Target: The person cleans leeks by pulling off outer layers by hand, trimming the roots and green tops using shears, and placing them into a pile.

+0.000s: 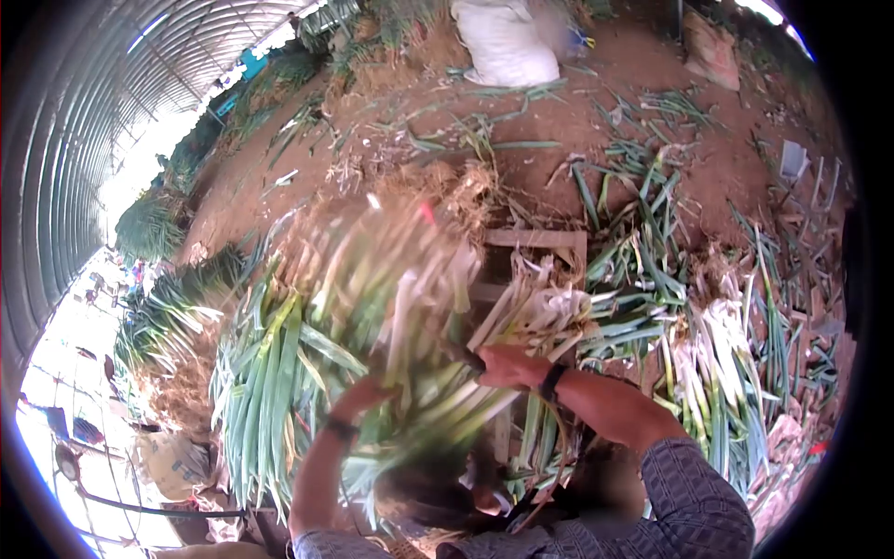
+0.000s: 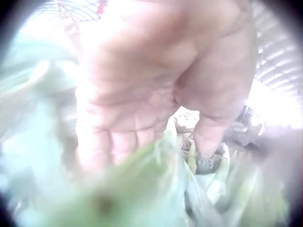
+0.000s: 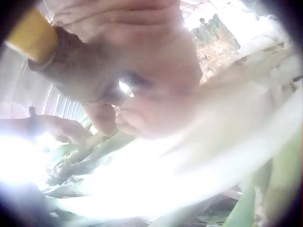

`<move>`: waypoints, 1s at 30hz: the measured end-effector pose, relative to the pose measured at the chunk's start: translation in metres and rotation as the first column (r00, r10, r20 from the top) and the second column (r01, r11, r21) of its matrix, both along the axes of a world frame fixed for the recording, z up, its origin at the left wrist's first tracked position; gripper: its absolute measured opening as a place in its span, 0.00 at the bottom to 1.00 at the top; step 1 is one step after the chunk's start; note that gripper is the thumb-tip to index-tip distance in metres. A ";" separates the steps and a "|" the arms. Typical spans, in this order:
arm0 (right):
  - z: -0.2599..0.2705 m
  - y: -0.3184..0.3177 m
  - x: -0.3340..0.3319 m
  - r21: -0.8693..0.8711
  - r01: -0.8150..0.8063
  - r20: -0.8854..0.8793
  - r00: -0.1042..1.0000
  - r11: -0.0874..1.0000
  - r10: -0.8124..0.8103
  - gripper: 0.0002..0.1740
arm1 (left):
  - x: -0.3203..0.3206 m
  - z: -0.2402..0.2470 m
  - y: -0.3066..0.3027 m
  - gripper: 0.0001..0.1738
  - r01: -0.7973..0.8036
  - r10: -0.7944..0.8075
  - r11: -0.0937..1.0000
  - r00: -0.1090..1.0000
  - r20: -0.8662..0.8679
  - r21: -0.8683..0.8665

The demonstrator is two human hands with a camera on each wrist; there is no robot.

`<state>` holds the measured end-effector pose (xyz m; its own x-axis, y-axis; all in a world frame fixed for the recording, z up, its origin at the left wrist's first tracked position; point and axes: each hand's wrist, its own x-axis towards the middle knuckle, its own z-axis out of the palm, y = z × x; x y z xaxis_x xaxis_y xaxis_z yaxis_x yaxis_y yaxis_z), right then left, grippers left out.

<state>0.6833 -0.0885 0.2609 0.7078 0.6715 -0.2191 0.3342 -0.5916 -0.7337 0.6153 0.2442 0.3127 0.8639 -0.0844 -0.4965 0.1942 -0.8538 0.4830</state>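
Head view: the right hand (image 1: 510, 366) grips a dark, yellow-ended tool (image 3: 73, 61) among heaped green onions (image 1: 400, 321). The left hand (image 1: 363, 399) touches their leaves (image 2: 142, 187), fingertips hidden, so whether it grips any I cannot tell.

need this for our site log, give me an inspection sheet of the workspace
Surface: brown dirt floor, strewn with leaf scraps
Job's things: long green-and-white leek-like stalks, heaped, some blurred
Clutter: bulging white sack beyond the stalks
Grippers: bare left hand at the stalks, fingertips hidden; bare right hand gripping a dark, yellow-ended object
Cables: thin tan curved strand, cable or not unclear
Surroundings: ribbed grey arched tunnel roof
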 end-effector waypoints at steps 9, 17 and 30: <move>0.018 -0.004 0.001 0.025 0.070 -0.131 0.989 0.997 -0.067 0.24 | 0.097 -0.052 -0.039 0.24 -0.256 0.066 0.898 0.883 0.465 0.358; 0.018 -0.021 0.011 0.174 0.233 -0.174 0.964 0.957 -0.203 0.19 | 0.077 -0.114 -0.001 0.21 -0.261 0.282 0.959 0.814 0.508 -0.114; 0.004 0.005 -0.019 0.153 -0.017 0.174 0.985 0.988 -0.010 0.16 | -0.045 -0.117 0.039 0.25 -0.490 0.509 0.376 0.819 -0.266 -0.786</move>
